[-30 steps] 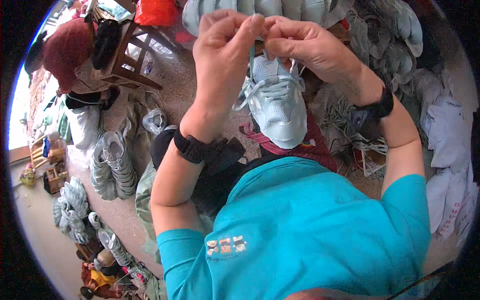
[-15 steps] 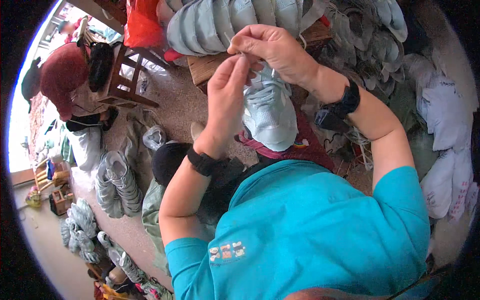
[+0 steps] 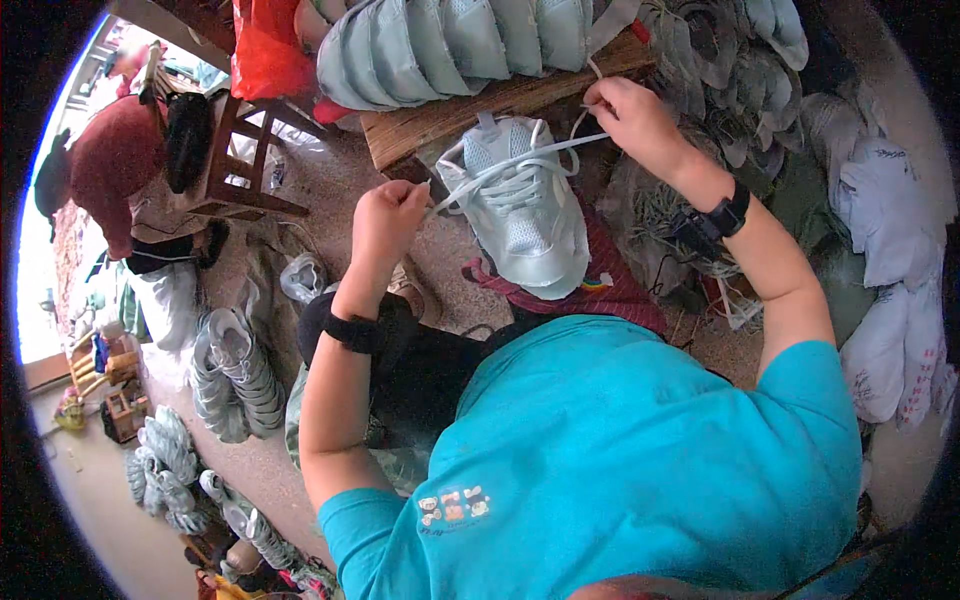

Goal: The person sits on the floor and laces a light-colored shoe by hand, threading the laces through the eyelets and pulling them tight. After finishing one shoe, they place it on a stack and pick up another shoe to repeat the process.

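Note:
A pale grey shoe upper (image 3: 527,245), toe toward me, lies over a maroon cloth (image 3: 625,275) in front of my body. Crossed laces run up its front. One white shoelace (image 3: 520,165) is stretched across its collar between my two hands. My left hand (image 3: 388,222) is closed on one end, left of the upper. Higher up at the right, beside the wooden bench, my right hand (image 3: 637,122) pinches the other end, and a loose loop of lace hangs by its fingers.
Nested grey uppers (image 3: 440,50) lie in a row on a wooden bench (image 3: 440,120). More uppers are heaped at the far right, near white sacks (image 3: 885,230). Stacked uppers (image 3: 235,370) stand on the floor at left. Beyond sits a person in maroon (image 3: 115,160) by a wooden stool (image 3: 250,150).
My hands were together above the upper's collar; now they are spread apart, left hand down and left, right hand out to the right. The lace between them is drawn out across the upper.

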The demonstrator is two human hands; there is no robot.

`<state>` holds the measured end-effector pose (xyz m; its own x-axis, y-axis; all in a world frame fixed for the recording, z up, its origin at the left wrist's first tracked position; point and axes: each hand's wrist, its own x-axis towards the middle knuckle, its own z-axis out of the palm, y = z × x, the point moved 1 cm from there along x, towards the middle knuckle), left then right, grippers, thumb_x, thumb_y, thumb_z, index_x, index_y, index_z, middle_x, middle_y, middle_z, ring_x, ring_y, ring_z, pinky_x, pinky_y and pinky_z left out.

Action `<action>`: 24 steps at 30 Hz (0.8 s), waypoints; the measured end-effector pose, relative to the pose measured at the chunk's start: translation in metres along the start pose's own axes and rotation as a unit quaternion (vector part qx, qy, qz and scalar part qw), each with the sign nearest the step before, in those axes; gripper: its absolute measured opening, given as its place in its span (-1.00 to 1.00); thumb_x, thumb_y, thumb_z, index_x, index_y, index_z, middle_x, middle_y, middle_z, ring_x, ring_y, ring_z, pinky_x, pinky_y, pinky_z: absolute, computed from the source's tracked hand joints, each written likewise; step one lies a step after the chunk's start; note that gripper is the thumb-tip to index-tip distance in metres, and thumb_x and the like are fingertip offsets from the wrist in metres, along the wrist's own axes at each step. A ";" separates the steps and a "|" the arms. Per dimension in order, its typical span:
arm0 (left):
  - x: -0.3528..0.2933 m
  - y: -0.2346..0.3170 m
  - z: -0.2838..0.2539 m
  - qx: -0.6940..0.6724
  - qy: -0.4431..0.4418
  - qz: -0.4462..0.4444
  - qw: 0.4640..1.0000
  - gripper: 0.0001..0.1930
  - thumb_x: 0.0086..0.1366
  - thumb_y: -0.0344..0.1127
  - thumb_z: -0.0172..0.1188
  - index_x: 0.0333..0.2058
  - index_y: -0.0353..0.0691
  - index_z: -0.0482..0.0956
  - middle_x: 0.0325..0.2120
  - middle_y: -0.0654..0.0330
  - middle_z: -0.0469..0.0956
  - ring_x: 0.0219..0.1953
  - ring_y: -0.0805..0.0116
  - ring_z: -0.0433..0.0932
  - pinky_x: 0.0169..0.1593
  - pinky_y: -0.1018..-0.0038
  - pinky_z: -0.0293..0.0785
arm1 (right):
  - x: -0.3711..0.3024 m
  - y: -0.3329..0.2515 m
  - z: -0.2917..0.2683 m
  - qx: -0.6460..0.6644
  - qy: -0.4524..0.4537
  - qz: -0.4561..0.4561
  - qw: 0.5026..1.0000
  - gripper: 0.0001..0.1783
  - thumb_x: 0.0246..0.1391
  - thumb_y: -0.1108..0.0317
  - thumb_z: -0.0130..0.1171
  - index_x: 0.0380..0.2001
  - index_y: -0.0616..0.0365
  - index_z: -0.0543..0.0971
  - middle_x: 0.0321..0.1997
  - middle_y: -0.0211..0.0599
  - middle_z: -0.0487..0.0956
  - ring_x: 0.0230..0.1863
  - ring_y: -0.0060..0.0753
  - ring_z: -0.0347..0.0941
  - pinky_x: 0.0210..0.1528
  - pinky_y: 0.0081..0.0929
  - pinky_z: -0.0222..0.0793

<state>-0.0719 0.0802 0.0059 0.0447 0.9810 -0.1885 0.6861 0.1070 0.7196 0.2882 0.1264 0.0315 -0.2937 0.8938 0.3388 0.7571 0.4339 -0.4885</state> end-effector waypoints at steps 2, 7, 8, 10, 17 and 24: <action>-0.006 0.008 -0.007 0.142 0.052 0.064 0.986 -0.69 0.24 -0.10 0.15 -0.42 -0.25 0.64 -0.53 0.00 0.59 -0.45 0.04 0.58 -0.37 0.27 0.43 | -0.001 -0.005 0.000 0.013 0.001 -0.016 1.000 -0.83 0.06 0.42 0.15 -0.26 0.23 0.54 -0.33 -0.16 0.57 -0.29 -0.20 0.51 -0.24 -0.35 0.43; -0.012 0.016 -0.017 0.156 0.055 0.052 0.985 -0.70 0.24 -0.11 0.13 -0.40 -0.26 0.64 -0.49 -0.04 0.58 -0.40 -0.05 0.56 -0.32 0.22 0.44 | -0.003 -0.028 0.008 0.264 -0.080 0.076 0.958 -0.89 0.14 0.44 0.13 -0.29 0.25 0.53 -0.40 -0.45 0.52 -0.40 -0.65 0.41 -0.36 -0.59 0.39; -0.012 0.017 -0.015 0.130 0.049 0.045 0.989 -0.70 0.24 -0.12 0.14 -0.39 -0.27 0.64 -0.51 -0.03 0.59 -0.43 0.02 0.58 -0.34 0.27 0.44 | -0.002 -0.032 0.011 0.283 -0.102 0.102 0.948 -0.90 0.14 0.44 0.13 -0.30 0.24 0.53 -0.41 -0.47 0.51 -0.40 -0.68 0.40 -0.36 -0.61 0.39; -0.013 0.019 -0.004 -0.007 0.029 0.064 0.998 -0.72 0.24 -0.16 0.17 -0.37 -0.30 0.64 -0.56 0.04 0.57 -0.50 0.24 0.55 -0.38 0.36 0.43 | 0.000 -0.039 0.016 0.340 -0.140 0.109 0.923 -0.91 0.15 0.45 0.13 -0.31 0.23 0.52 -0.42 -0.53 0.49 -0.40 -0.74 0.38 -0.37 -0.65 0.37; -0.007 0.029 0.016 -0.118 -0.030 0.042 0.992 -0.75 0.27 -0.23 0.19 -0.38 -0.36 0.63 -0.59 0.36 0.49 -0.51 0.63 0.39 -0.43 0.62 0.33 | 0.001 -0.059 0.019 0.050 -0.029 -0.105 0.993 -0.88 0.03 0.50 0.10 -0.31 0.23 0.48 -0.35 -0.26 0.53 -0.34 -0.27 0.49 -0.28 -0.40 0.43; -0.005 0.034 0.011 -0.236 -0.144 -0.031 0.960 -0.78 0.25 -0.26 0.10 -0.50 -0.25 0.57 -0.56 0.43 0.45 -0.46 0.64 0.35 -0.34 0.63 0.25 | 0.013 -0.063 0.017 0.061 -0.093 -0.124 0.986 -0.80 0.03 0.49 0.11 -0.23 0.26 0.47 -0.33 -0.17 0.53 -0.30 -0.19 0.51 -0.22 -0.33 0.43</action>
<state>-0.0409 0.0769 0.0236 0.2598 0.8921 -0.3697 0.2907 0.2929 0.9109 0.2265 0.1126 0.0533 -0.5718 0.7591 0.3112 0.5766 0.6417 -0.5057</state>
